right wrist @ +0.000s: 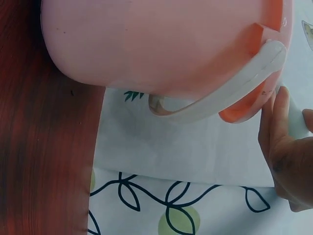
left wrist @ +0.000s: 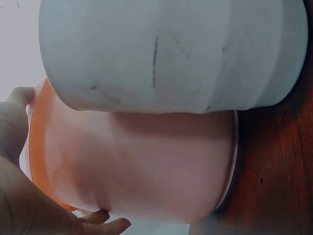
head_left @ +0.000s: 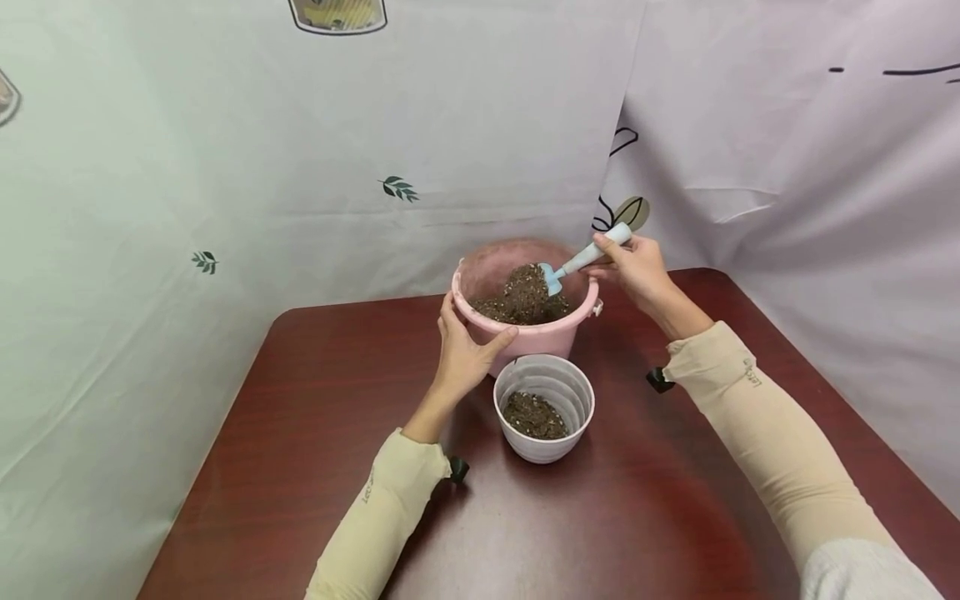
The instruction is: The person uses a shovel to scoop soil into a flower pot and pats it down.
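Note:
A pink bucket (head_left: pixel 551 340) of dark soil (head_left: pixel 491 310) stands toward the back of the table. My left hand (head_left: pixel 462 354) grips its near left side, the thumb across the front below the rim and the fingers round the side. My right hand (head_left: pixel 633 271) holds a small light blue trowel (head_left: pixel 592 257) by its pale handle. The trowel's blade lies inside the bucket, heaped with soil that hides most of it. Just in front of the bucket is a white plant pot (head_left: pixel 542 450) with some soil in its bottom. In the left wrist view, the pot (left wrist: pixel 171 54) covers part of the bucket.
A white bucket handle (right wrist: pixel 220 95) hangs down the bucket's side in the right wrist view. All stands on a dark red wooden table (head_left: pixel 337 392). Pale cloth (head_left: pixel 322 150) printed with leaves hangs behind and along the sides.

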The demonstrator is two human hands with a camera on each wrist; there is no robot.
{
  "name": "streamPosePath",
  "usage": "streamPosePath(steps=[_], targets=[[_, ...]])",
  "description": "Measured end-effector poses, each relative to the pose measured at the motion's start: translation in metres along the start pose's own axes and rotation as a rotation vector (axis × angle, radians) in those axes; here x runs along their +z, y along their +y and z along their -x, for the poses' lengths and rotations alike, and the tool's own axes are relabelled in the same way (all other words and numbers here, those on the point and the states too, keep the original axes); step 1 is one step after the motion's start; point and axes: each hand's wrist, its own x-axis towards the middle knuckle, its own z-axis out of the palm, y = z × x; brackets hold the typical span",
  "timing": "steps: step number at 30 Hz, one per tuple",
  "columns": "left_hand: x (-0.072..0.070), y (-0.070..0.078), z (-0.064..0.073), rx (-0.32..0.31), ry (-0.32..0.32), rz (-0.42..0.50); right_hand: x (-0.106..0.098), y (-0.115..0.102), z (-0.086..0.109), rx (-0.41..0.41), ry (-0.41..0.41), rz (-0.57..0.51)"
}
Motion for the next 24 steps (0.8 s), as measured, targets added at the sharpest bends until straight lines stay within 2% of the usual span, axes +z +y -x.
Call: streamPosePath(steps=[3, 6, 11, 15, 19, 24], targets=[[-0.001, -0.001, 0.007, -0.045, -0.002, -0.001, -0.001, -0.005, 0.002, -0.004, -0.002, -0.037], [-0.005, -0.003, 0.023, -0.097, -0.065, 0.004, -0.002, -0.011, 0.006, -0.013, -0.005, -0.104], [-0.011, -0.002, 0.057, -0.081, -0.294, -0.024, -0.005, -0.023, 0.018, -0.030, -0.040, -0.182], [-0.010, 0.003, 0.073, -0.025, -0.440, -0.104, -0.005, -0.033, 0.030, -0.046, -0.062, -0.199], [-0.008, 0.005, 0.079, 0.004, -0.489, -0.165, -0.006, -0.040, 0.046, -0.028, -0.076, -0.192], [-0.010, 0.006, 0.082, 0.008, -0.492, -0.204, -0.008, -0.043, 0.065, -0.007, -0.122, -0.176]])
